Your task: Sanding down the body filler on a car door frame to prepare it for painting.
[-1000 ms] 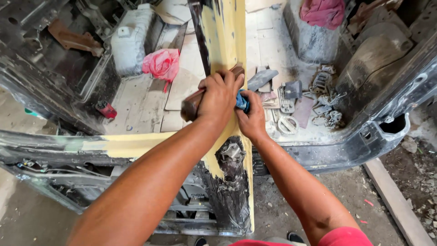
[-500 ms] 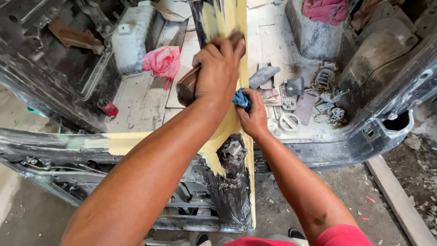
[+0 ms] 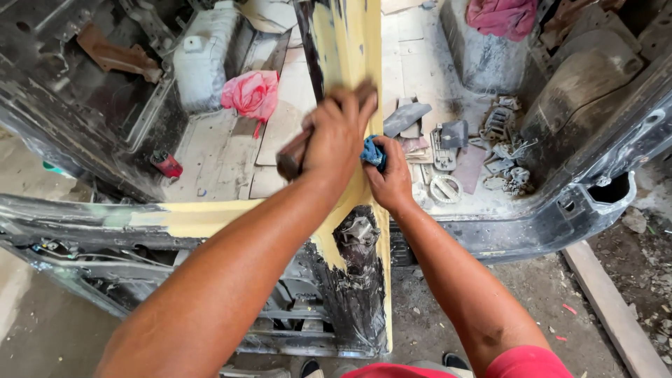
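My left hand (image 3: pixel 336 136) grips a brown sanding block (image 3: pixel 292 155) pressed flat against the yellow filler on an upright car body pillar (image 3: pixel 350 56). My right hand (image 3: pixel 389 175) holds a blue cloth (image 3: pixel 372 152) against the same pillar, just right of the block. The pillar's lower part (image 3: pixel 355 280) is black and scraped. A yellow-filled sill (image 3: pixel 203 217) runs off to the left of the pillar.
Inside the stripped car shell lie a pink rag (image 3: pixel 252 94), a white plastic tank (image 3: pixel 203 63), a small red can (image 3: pixel 166 165) and several metal parts (image 3: pixel 490 154). A grey block with a pink cloth (image 3: pixel 500 17) stands at the back right. A wooden plank (image 3: pixel 609 308) lies on the dirt floor.
My left hand has slid the sanding block up the pillar and it is blurred with motion. My right hand with the blue cloth has stayed nearly in place.
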